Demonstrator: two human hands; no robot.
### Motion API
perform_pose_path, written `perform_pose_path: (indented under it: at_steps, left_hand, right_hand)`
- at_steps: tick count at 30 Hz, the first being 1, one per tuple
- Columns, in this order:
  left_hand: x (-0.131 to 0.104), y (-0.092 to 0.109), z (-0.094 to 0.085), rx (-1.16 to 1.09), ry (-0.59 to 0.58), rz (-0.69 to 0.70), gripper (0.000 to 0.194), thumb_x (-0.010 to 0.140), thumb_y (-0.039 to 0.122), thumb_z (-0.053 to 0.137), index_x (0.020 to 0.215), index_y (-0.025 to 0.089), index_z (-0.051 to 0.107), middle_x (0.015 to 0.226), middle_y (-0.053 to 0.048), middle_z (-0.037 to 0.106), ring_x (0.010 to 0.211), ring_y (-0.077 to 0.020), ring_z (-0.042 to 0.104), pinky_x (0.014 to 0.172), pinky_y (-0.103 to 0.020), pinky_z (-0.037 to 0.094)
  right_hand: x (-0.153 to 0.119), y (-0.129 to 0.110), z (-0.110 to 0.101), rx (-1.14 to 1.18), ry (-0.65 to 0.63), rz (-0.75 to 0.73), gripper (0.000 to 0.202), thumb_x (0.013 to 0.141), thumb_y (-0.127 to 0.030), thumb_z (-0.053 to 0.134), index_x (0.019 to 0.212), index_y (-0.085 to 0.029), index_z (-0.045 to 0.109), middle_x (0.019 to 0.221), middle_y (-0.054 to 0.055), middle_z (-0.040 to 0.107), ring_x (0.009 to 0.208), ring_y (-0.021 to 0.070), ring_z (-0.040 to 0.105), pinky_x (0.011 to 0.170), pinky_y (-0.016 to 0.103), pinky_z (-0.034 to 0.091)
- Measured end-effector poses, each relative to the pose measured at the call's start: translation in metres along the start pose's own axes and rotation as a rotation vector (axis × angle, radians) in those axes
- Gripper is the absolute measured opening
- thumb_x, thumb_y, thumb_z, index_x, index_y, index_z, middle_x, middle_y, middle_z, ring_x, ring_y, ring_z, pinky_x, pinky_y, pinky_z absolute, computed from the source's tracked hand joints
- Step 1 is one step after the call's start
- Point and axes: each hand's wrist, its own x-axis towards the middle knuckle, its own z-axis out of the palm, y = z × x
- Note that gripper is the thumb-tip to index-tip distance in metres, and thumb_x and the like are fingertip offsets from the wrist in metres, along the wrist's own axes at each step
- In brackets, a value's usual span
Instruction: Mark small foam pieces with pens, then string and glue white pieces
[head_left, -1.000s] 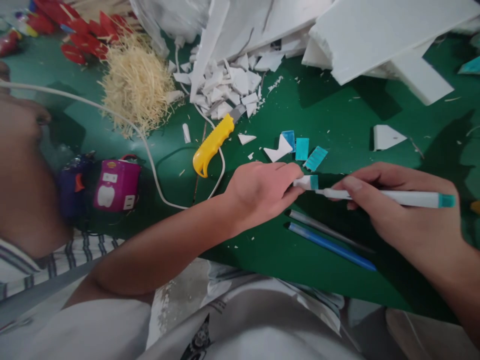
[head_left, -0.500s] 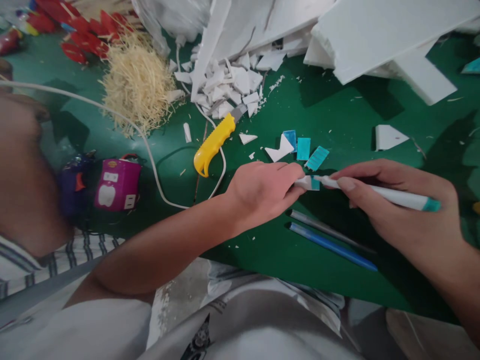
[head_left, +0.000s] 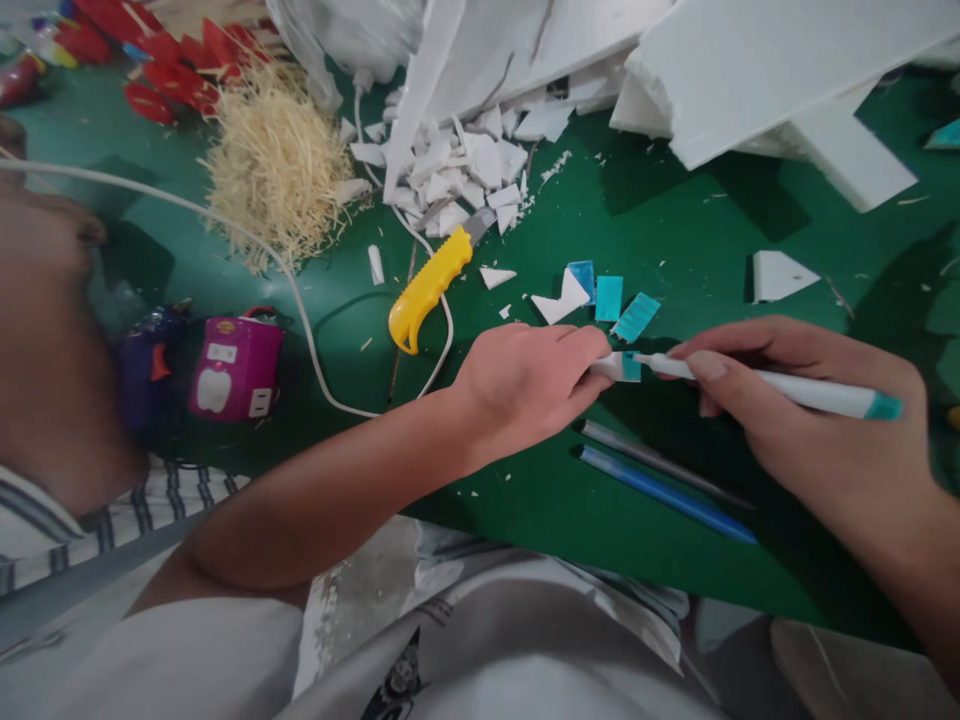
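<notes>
My left hand (head_left: 536, 385) is closed on a small white piece (head_left: 619, 367) with a teal area near its end. My right hand (head_left: 795, 390) holds a white marker (head_left: 817, 393) with a teal end cap, its tip beside the teal area. Just beyond my left hand lie a blue piece (head_left: 582, 281), a teal piece (head_left: 609, 299), another teal piece (head_left: 637, 317) and a notched white scrap (head_left: 559, 298). Below the hands are a grey pen (head_left: 660, 462) and a blue pen (head_left: 664, 492), side by side.
A yellow cutter (head_left: 429, 290) lies beside a white cable (head_left: 300, 300) and a heap of white scraps (head_left: 469, 170). Thin sticks (head_left: 277, 165) are piled further left, above a magenta box (head_left: 236, 369). White boards (head_left: 772, 80) lie at the back. Another person's arm (head_left: 52, 340) is at left.
My right hand has moved slightly right with the marker, and the marker's tip is a little further from the white piece. My left hand has barely moved.
</notes>
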Motion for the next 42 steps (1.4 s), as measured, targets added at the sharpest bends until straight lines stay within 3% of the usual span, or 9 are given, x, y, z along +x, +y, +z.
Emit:
perform_pose_path:
  at_steps: [6,11,17,20,25,35,40,42]
  left_hand:
    - [-0.001,-0.001,0.001,0.005,0.021,0.001,0.024,0.099,0.043,0.061,0.106,0.026,0.075,0.074,0.003,0.072,0.071,-0.0166,0.069,0.058,-0.029,0.034]
    - [-0.002,-0.001,0.002,0.000,0.039,0.008,0.023,0.100,0.043,0.060,0.103,0.026,0.074,0.068,0.004,0.068,0.068,-0.0152,0.068,0.058,-0.028,0.035]
    - [-0.002,-0.002,0.004,0.008,0.053,0.026,0.022,0.099,0.044,0.061,0.105,0.026,0.073,0.086,0.004,0.077,0.077,-0.0169,0.072,0.062,-0.030,0.040]
    - [-0.005,-0.006,0.007,0.014,0.123,0.080,0.024,0.098,0.044,0.063,0.109,0.025,0.072,0.090,0.003,0.079,0.081,-0.0173,0.074,0.064,-0.029,0.042]
    - [-0.010,-0.009,0.010,0.036,0.261,0.168,0.028,0.097,0.047,0.064,0.110,0.022,0.070,0.085,0.003,0.077,0.078,-0.0168,0.074,0.065,-0.029,0.043]
    - [-0.011,-0.008,0.012,0.043,0.288,0.168,0.016,0.097,0.033,0.060,0.097,0.022,0.072,0.083,0.003,0.076,0.072,-0.0162,0.071,0.062,-0.030,0.042]
    - [-0.008,-0.007,0.012,-0.028,0.293,0.135,0.011,0.091,0.032,0.070,0.096,0.022,0.074,0.065,0.006,0.065,0.060,-0.0140,0.062,0.058,-0.029,0.037]
    - [-0.007,-0.006,0.010,-0.056,0.271,0.114,0.012,0.090,0.033,0.072,0.096,0.023,0.074,0.059,0.007,0.059,0.055,-0.0133,0.057,0.056,-0.029,0.033]
  right_hand:
    - [-0.001,0.001,-0.001,-0.003,-0.020,-0.006,0.018,0.084,-0.037,0.072,0.069,-0.026,0.073,0.061,-0.001,0.067,0.052,0.0119,0.057,0.046,0.026,0.040]
    - [0.002,-0.004,-0.002,-0.036,-0.022,-0.007,0.024,0.080,-0.039,0.073,0.063,-0.024,0.071,0.056,-0.002,0.066,0.048,0.0103,0.055,0.043,0.024,0.036]
    - [0.001,-0.002,-0.001,-0.044,0.021,-0.037,0.021,0.084,-0.042,0.071,0.074,-0.024,0.076,0.058,-0.001,0.067,0.049,0.0102,0.056,0.046,0.025,0.037]
    - [0.001,-0.001,-0.001,-0.024,0.014,-0.026,0.020,0.083,-0.040,0.072,0.073,-0.023,0.075,0.056,-0.001,0.066,0.048,0.0102,0.055,0.045,0.025,0.037]
    - [0.002,0.000,-0.001,-0.022,0.007,-0.029,0.018,0.083,-0.037,0.072,0.074,-0.023,0.076,0.056,-0.001,0.065,0.049,0.0101,0.055,0.045,0.025,0.038]
    - [0.002,-0.003,-0.001,-0.009,-0.016,-0.050,0.020,0.083,-0.040,0.072,0.073,-0.022,0.075,0.055,-0.001,0.063,0.047,0.0093,0.051,0.043,0.026,0.035]
    - [0.000,0.001,0.000,-0.003,-0.007,-0.065,0.015,0.084,-0.040,0.073,0.079,-0.026,0.076,0.065,-0.001,0.069,0.049,0.0097,0.053,0.044,0.026,0.035]
    - [-0.001,0.002,0.000,-0.013,-0.039,-0.056,0.017,0.085,-0.038,0.073,0.074,-0.025,0.074,0.063,-0.002,0.068,0.049,0.0098,0.053,0.043,0.025,0.036]
